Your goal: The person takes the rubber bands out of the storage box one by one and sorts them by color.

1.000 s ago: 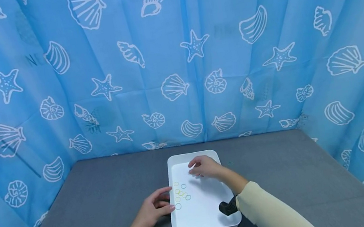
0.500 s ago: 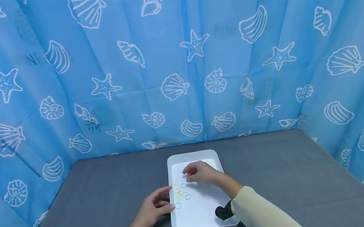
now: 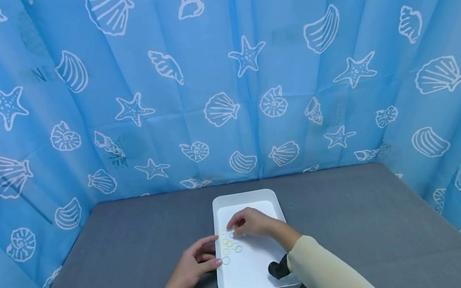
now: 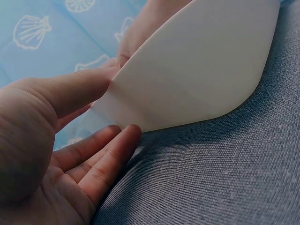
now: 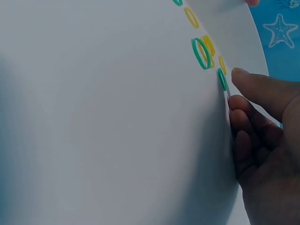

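A shallow white tray (image 3: 258, 275) lies on the grey cloth, with several thin yellow and green rubber bands (image 3: 229, 244) along its left side. My left hand (image 3: 192, 266) rests against the tray's left wall, thumb and fingertips touching it from outside. In the left wrist view, the thumb (image 4: 79, 91) meets the rim while the other fingers lie low against the wall. My right hand (image 3: 253, 223) is over the tray among the bands. Its thumb and forefinger are apart, right beside a green rubber band (image 5: 222, 79) in the right wrist view.
Another green rubber band (image 3: 292, 205) lies on the grey cloth (image 3: 342, 227) to the right of the tray. A blue curtain (image 3: 242, 80) with white shells and starfish hangs behind and at both sides. Each wrist carries a small black camera (image 3: 278, 268).
My right hand has moved left and toward me, from the tray's far middle to the bands. The left hand stays at the tray's wall.
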Demonstrator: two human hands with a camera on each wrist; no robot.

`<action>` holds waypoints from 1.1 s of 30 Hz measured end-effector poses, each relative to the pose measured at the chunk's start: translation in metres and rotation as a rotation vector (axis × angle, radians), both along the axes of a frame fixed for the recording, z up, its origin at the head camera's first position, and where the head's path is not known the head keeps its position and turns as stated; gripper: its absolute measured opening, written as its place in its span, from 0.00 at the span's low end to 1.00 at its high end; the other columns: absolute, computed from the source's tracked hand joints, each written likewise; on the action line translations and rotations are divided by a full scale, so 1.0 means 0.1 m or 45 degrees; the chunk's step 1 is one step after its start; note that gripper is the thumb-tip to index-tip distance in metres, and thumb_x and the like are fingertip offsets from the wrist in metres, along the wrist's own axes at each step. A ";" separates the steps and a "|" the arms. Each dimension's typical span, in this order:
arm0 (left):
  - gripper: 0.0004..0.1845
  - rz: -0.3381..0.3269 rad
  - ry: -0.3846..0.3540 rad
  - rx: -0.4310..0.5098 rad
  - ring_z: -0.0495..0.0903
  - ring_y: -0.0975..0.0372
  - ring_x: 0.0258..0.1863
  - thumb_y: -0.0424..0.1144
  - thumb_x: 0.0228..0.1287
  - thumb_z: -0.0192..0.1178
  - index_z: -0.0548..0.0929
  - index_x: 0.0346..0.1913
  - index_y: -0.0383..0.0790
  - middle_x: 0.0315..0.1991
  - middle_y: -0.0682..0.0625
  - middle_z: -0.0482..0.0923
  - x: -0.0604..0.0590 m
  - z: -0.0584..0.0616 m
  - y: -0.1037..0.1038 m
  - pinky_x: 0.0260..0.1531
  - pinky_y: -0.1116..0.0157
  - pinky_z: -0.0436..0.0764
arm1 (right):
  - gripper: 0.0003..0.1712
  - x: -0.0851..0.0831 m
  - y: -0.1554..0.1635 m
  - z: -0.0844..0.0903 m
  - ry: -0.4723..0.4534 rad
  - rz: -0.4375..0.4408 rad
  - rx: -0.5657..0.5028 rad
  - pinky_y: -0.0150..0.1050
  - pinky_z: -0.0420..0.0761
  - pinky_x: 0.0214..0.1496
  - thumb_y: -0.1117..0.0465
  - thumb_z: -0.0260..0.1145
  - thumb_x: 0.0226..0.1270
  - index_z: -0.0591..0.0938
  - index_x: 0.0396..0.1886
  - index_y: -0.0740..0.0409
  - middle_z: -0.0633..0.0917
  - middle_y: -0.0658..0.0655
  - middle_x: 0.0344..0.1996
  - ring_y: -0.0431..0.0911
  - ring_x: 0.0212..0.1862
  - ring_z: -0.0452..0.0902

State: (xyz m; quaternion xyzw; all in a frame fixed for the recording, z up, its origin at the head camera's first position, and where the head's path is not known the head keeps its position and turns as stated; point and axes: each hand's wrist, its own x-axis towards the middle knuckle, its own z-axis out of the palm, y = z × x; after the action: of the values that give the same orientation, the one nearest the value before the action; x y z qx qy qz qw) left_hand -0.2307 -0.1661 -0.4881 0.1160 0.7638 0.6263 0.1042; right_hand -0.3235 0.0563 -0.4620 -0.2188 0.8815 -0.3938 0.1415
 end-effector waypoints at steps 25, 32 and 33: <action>0.32 0.026 0.014 -0.016 0.80 0.55 0.44 0.37 0.60 0.69 0.71 0.67 0.37 0.54 0.39 0.75 0.00 0.02 0.01 0.41 0.61 0.80 | 0.04 0.02 -0.07 -0.02 0.037 -0.057 0.126 0.37 0.72 0.38 0.65 0.71 0.61 0.85 0.27 0.54 0.80 0.48 0.23 0.42 0.30 0.73; 0.32 0.016 0.005 -0.015 0.80 0.55 0.45 0.37 0.60 0.69 0.71 0.67 0.37 0.54 0.39 0.75 0.01 0.02 0.01 0.41 0.60 0.80 | 0.06 0.04 -0.08 -0.02 0.051 -0.043 0.173 0.37 0.71 0.39 0.64 0.70 0.63 0.83 0.26 0.53 0.80 0.48 0.23 0.42 0.30 0.73; 0.32 0.011 0.006 -0.015 0.80 0.54 0.45 0.38 0.60 0.68 0.71 0.67 0.37 0.54 0.39 0.75 0.01 0.01 0.01 0.41 0.60 0.80 | 0.06 0.04 -0.07 -0.02 0.048 -0.045 0.175 0.37 0.71 0.38 0.64 0.70 0.63 0.83 0.26 0.53 0.80 0.47 0.24 0.42 0.30 0.73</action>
State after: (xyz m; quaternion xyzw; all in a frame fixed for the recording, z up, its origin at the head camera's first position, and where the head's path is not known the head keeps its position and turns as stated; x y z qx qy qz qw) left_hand -0.2296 -0.1653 -0.4866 0.1137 0.7682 0.6220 0.1005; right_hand -0.3197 0.0489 -0.4637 -0.2004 0.9126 -0.3306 0.1327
